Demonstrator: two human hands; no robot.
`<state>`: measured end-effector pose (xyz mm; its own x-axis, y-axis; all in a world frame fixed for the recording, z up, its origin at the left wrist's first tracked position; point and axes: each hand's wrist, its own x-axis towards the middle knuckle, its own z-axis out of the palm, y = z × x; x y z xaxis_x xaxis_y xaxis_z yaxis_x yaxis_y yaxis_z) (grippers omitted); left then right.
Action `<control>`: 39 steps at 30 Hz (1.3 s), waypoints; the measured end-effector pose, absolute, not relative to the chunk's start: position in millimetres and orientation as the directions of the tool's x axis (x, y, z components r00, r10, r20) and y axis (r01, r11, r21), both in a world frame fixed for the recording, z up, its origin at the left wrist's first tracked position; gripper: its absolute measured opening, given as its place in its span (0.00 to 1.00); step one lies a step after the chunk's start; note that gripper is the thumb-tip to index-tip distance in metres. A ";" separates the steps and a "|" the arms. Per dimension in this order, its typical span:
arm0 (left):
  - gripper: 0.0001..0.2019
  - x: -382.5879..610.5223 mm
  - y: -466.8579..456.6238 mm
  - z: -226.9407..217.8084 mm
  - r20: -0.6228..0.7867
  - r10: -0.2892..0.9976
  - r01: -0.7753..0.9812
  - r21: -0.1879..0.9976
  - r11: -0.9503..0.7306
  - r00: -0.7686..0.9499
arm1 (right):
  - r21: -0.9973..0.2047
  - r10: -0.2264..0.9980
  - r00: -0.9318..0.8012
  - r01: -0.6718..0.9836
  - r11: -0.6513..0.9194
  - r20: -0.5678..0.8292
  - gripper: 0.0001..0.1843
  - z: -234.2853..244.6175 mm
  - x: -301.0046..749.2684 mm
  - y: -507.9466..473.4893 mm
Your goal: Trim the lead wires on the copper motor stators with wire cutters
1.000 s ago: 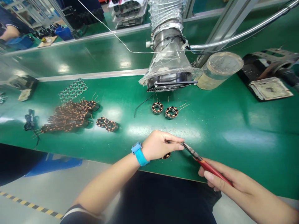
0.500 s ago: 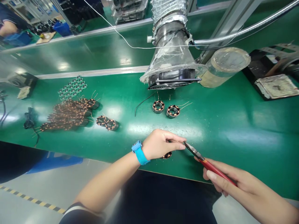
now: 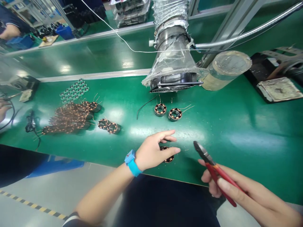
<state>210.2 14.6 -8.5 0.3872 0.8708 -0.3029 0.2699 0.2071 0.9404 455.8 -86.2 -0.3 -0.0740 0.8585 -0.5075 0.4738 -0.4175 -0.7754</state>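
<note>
My left hand [image 3: 151, 151], with a blue watch strap on its wrist, is open with thumb and fingers spread. It hovers over a copper-wound motor stator [image 3: 169, 159] near the table's front edge and hides part of it; whether they touch I cannot tell. My right hand [image 3: 246, 189] grips red-handled cutting pliers [image 3: 209, 160], their jaws pointing up and left, apart from the stator. Farther back, two more wound stators, a left one [image 3: 160, 109] and a right one [image 3: 175, 114], lie on the green table with thin wire ends sticking out.
A fume hood with a fan [image 3: 176, 85] hangs over the table's back. Left lie a pair of stators [image 3: 112, 127], a stator cluster [image 3: 68, 118] and a ring-shaped parts sheet [image 3: 74, 90]. A clear tub [image 3: 227, 71] stands back right. Another person's hand [image 3: 2, 108] shows far left.
My left hand has opened from its pinch at the plier tips and drawn back left over the stator. The pliers have moved right, away from it, and their handles have spread.
</note>
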 end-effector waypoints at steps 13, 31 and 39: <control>0.08 208.0 10.5 -8.8 -0.204 0.922 0.219 0.966 0.135 0.329 | -0.690 0.648 -0.269 0.440 -0.575 -0.712 0.40 12.3 427.0 -62.8; 0.09 204.4 12.9 -8.0 -0.266 0.892 0.199 0.958 0.204 0.365 | -0.706 0.624 -0.335 0.404 -0.582 -0.706 0.35 6.5 428.5 -63.1; 0.12 203.9 10.2 -11.4 -0.263 0.899 0.164 0.962 0.218 0.350 | -0.765 0.692 -0.325 0.298 -0.571 -0.644 0.30 5.9 429.4 -63.7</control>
